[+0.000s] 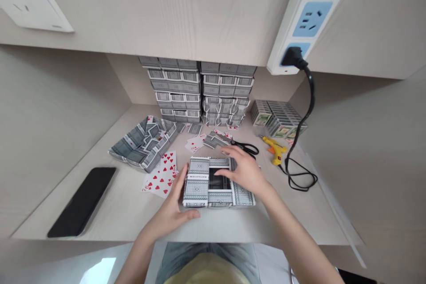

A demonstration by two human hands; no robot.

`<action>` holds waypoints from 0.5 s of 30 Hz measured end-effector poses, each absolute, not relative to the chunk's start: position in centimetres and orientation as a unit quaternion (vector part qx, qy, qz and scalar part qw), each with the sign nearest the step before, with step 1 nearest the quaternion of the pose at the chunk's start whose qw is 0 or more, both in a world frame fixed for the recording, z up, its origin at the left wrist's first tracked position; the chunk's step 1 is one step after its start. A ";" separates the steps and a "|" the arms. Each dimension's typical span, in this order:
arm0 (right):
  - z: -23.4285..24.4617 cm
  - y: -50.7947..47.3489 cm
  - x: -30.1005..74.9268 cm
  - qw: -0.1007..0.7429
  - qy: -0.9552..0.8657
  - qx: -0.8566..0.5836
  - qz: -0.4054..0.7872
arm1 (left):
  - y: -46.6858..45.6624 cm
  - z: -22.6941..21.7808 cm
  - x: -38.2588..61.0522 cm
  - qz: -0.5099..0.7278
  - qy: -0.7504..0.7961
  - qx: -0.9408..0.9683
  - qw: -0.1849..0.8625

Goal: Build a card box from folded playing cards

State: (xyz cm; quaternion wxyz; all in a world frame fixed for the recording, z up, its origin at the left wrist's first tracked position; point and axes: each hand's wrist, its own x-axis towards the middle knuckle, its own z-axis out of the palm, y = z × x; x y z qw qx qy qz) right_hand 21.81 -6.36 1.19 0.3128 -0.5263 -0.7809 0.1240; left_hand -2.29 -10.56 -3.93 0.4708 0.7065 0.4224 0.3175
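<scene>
Grey-patterned rectangular playing-card box (pixel 220 198), lower centre, lies lengthwise left-to-right between left hand (pixel 171 212) and right hand (pixel 245 171), digits spread apart on both.

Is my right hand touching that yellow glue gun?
Apart. The head view plainly shows a strip of tabletop between the right hand and the yellow glue gun.
</scene>
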 end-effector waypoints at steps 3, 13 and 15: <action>0.5 -7.1 23.4 0.408 -0.711 -0.547 0.170 | -10.5 -3.9 -2.4 0.356 0.383 0.671 0.526; -0.5 -7.9 23.7 0.385 -0.734 -0.541 0.142 | -9.1 -5.5 -1.7 0.424 0.385 0.607 0.552; 0.1 -7.0 22.8 0.352 -0.762 -0.529 0.124 | -8.9 -5.7 -1.5 0.441 0.381 0.590 0.559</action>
